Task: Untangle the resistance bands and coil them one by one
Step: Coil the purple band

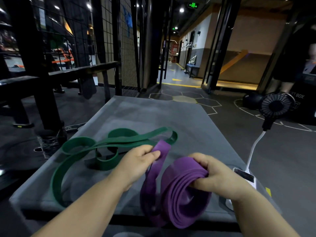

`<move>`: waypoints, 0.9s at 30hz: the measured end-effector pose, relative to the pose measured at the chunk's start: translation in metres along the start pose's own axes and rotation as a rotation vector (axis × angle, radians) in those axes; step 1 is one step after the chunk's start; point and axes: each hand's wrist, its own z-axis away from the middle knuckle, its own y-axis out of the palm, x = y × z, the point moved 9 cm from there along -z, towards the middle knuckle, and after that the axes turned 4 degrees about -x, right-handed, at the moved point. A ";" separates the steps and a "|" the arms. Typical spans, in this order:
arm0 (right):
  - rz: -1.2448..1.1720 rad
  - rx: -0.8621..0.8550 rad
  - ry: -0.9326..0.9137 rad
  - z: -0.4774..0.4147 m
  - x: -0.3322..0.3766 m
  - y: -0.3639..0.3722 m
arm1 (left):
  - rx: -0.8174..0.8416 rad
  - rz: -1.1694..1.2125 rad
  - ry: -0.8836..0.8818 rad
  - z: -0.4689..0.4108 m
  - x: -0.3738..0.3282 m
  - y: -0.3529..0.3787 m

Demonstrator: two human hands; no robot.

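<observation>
A wide purple resistance band (179, 190) is partly wound into a thick coil above the near edge of the grey padded table (153, 115). My right hand (217, 177) grips the top of that coil, thumb inside and fingers over the layers. My left hand (138, 161) pinches the band's loose tail, which stands up from the coil. A green resistance band (109, 144) lies in tangled loops on the table, left of and behind my left hand, apart from the purple one.
A white device with a cable (246, 177) sits at the table's right edge, leading to a small black fan (275, 106). Black benches and a wire mesh rack (51, 79) stand to the left. A person (297, 65) stands at far right.
</observation>
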 end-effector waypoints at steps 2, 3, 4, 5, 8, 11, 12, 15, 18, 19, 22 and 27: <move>0.014 -0.035 -0.020 -0.003 0.001 0.002 | 0.084 0.063 -0.029 0.006 0.000 0.015; 0.016 -0.062 -0.025 -0.004 0.000 0.002 | 0.119 0.096 -0.040 0.010 -0.003 0.022; 0.010 -0.088 -0.028 -0.006 -0.001 0.002 | 0.144 0.135 -0.050 0.011 -0.003 0.027; -0.003 -0.112 -0.030 -0.006 -0.002 0.001 | 0.173 0.188 -0.071 0.014 -0.004 0.030; -0.034 -0.166 -0.046 -0.006 -0.001 -0.002 | 0.238 0.334 -0.134 0.018 -0.001 0.039; -0.026 -0.207 -0.071 -0.006 0.004 -0.003 | 0.241 0.507 -0.161 0.024 -0.002 0.041; 0.002 -0.225 -0.088 -0.007 0.006 -0.002 | 0.276 0.541 -0.163 0.026 -0.003 0.044; 0.094 -0.256 -0.158 -0.008 0.014 0.000 | 0.400 0.595 -0.140 0.030 -0.009 0.052; 0.049 -0.260 -0.156 -0.007 0.015 0.003 | 0.470 0.659 -0.110 0.029 -0.008 0.053; 0.054 -0.268 -0.151 -0.007 0.016 0.004 | 0.485 0.682 -0.111 0.029 -0.008 0.053; 0.096 -0.312 -0.145 -0.006 0.017 0.005 | 0.545 0.712 -0.096 0.030 -0.009 0.055; 0.197 -0.385 -0.083 -0.005 0.016 0.002 | 0.588 0.496 -0.014 0.034 -0.018 0.053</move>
